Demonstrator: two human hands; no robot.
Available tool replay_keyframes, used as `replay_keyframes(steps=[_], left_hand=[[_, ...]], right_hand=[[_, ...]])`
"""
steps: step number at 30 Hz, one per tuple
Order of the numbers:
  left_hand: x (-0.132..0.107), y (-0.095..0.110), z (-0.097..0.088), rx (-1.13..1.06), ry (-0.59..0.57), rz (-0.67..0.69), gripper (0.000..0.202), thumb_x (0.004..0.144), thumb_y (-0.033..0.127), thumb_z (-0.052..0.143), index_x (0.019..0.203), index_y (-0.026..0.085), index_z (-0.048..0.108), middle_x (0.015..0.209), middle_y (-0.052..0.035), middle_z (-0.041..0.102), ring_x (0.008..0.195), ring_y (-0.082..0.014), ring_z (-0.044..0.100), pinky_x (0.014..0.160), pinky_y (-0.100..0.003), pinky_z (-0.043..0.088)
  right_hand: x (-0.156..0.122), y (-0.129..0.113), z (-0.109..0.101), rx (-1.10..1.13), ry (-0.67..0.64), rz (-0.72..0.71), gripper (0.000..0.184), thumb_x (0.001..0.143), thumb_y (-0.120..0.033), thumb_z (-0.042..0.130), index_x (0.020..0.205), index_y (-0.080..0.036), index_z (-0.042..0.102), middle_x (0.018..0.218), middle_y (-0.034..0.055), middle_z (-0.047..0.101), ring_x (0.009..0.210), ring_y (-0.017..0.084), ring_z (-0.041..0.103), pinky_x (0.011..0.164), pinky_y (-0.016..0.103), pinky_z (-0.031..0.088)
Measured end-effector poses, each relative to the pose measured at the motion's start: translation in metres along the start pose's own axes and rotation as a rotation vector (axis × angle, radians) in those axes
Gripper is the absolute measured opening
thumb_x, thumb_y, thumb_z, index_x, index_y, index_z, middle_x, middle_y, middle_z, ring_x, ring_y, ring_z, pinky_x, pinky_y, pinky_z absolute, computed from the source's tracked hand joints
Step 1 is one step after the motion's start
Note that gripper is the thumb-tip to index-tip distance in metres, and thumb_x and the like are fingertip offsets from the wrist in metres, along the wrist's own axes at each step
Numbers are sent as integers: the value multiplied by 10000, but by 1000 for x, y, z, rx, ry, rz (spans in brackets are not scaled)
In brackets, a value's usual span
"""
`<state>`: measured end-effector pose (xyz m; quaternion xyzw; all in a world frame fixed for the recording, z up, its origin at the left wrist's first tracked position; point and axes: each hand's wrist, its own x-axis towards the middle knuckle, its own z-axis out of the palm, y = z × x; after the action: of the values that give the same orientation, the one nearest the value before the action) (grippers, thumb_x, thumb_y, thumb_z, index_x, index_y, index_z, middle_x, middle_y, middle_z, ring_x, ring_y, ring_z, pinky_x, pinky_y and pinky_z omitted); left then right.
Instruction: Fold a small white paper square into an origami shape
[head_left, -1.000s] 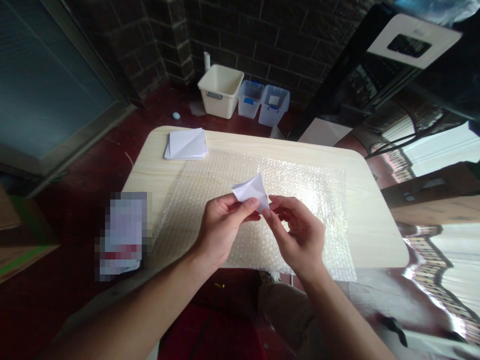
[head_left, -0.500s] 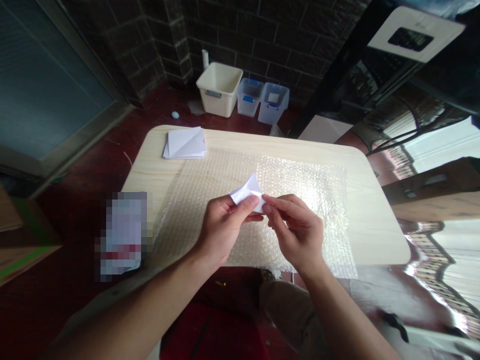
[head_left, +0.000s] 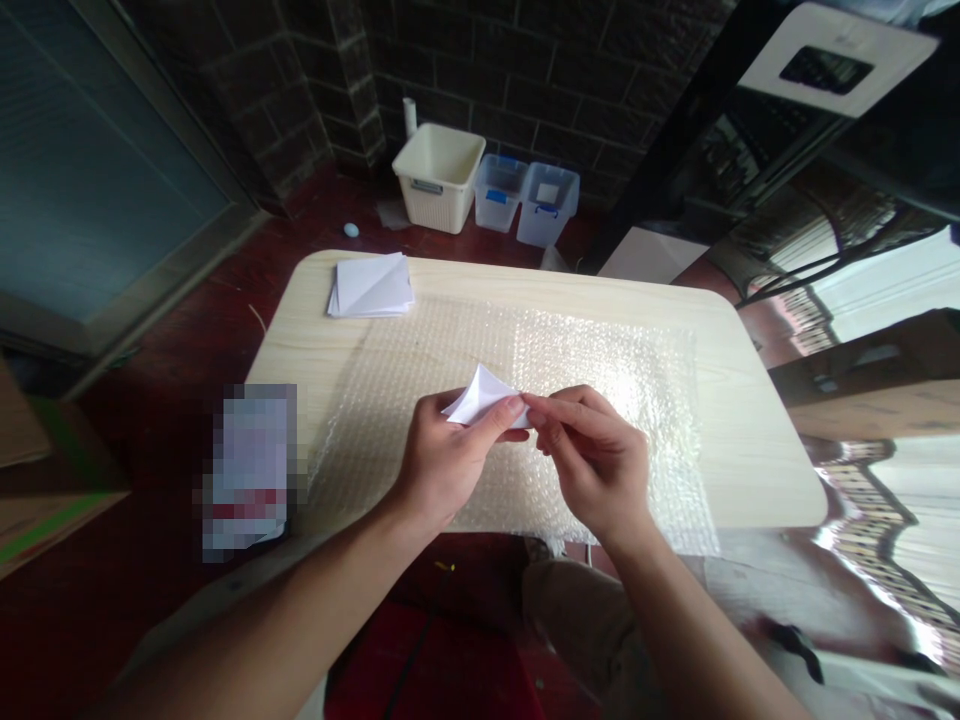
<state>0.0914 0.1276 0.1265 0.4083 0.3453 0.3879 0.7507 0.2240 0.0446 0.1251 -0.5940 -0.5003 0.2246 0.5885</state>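
Observation:
Between my two hands is a small folded piece of white paper point(head_left: 480, 394), held above the bubble wrap. My left hand point(head_left: 451, 455) grips it from the left, thumb pressed on top and fingers underneath. At its right corner, the thumb and forefinger of my right hand point(head_left: 596, 455) pinch the paper's edge. One pointed flap of the paper stands up toward the far side. My fingers hide its lower part. A clear sheet of bubble wrap point(head_left: 420, 370) lies under both hands on the pale wooden table point(head_left: 757, 420).
A stack of white paper sheets point(head_left: 373, 285) lies at the table's far left corner. Beyond the table, a cream basket point(head_left: 442, 190) and two clear plastic bins point(head_left: 498, 195) stand on the floor by the wall. Cardboard boxes point(head_left: 870, 375) stand at the right and left.
The folded paper has turned in my hands; its upright point has shifted left and the flap leans further over. Both hands stay nearly in place, still on the paper.

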Motion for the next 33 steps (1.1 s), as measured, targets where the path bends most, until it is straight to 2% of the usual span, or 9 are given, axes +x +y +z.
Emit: replay_keyframes(steps=[5, 9, 11, 15, 20, 33], left_hand=[[1, -2, 0, -47, 30, -7, 199, 791, 300, 911, 836, 126, 825, 826, -76, 806, 765, -219, 777, 759, -384, 699], [3, -2, -1, -78, 28, -8, 216, 795, 305, 906, 869, 119, 823, 883, -101, 805, 835, -249, 778, 780, -401, 689], [3, -1, -1, -81, 28, -16, 222, 792, 309, 909, 883, 123, 827, 914, -108, 808, 866, -254, 778, 783, -386, 682], [3, -1, -1, -102, 19, -49, 221, 774, 301, 926, 885, 134, 832, 923, -98, 807, 871, -234, 773, 786, -359, 677], [3, 0, -1, -132, -8, -84, 212, 780, 295, 925, 875, 130, 833, 895, -93, 810, 838, -238, 781, 803, -416, 699], [1, -1, 1, -61, 26, -30, 213, 790, 317, 917, 857, 131, 836, 853, -80, 811, 788, -237, 790, 753, -416, 720]], right_hand=[[0, -3, 2, 106, 49, 123, 216, 963, -219, 746, 1172, -258, 784, 856, 11, 675, 697, 136, 645, 606, 297, 552], [-1, -5, 3, 100, 73, 198, 106, 931, -266, 795, 1023, -216, 777, 774, 7, 700, 646, 133, 639, 582, 287, 546], [-3, -5, 2, 72, 100, 183, 69, 925, -262, 804, 975, -218, 786, 774, 12, 710, 645, 135, 642, 581, 292, 546], [-4, -4, 1, -31, 98, 49, 151, 945, -208, 774, 1080, -260, 815, 900, 36, 728, 753, 164, 677, 632, 327, 568], [-1, -6, 0, -177, 61, -86, 243, 956, -125, 737, 1110, -287, 834, 934, 39, 728, 826, 175, 692, 665, 336, 568], [-3, -3, -1, -115, 68, -23, 221, 964, -159, 746, 1121, -287, 835, 917, 37, 722, 760, 164, 679, 648, 340, 573]])
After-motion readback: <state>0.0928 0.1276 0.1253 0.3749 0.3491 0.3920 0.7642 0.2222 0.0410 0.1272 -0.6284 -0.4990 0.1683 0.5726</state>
